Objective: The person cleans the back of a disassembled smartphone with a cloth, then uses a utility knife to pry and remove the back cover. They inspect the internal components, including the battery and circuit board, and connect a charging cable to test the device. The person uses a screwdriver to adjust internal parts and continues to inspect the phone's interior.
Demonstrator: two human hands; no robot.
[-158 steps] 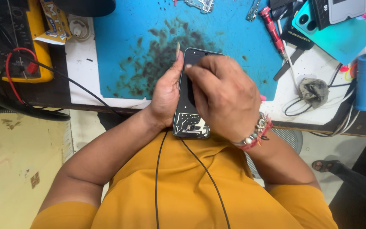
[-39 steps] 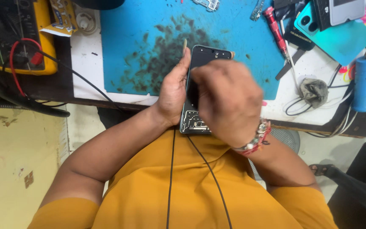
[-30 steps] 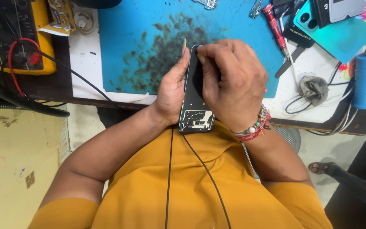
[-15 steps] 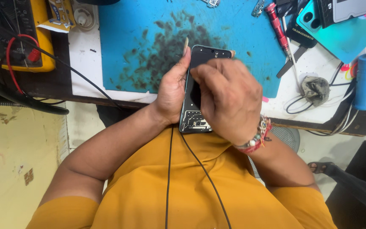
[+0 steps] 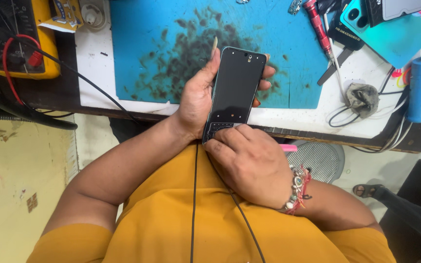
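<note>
Presently: slim black glass-fronted phone (image 5: 234, 92), upright over bench's near edge (image 5: 317, 134); left hand (image 5: 198, 95) grip cradles it steady; right hand (image 5: 252, 163) fingertips press its lower end.

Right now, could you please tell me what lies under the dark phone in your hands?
Under the phone, the left hand cradles it, fingertips showing past its right edge. Below lies the stained blue mat. The phone's back is covered.

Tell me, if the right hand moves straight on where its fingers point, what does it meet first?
Probably the dark phone: the right hand already touches its lower end, fingers pointing up along it.
</note>
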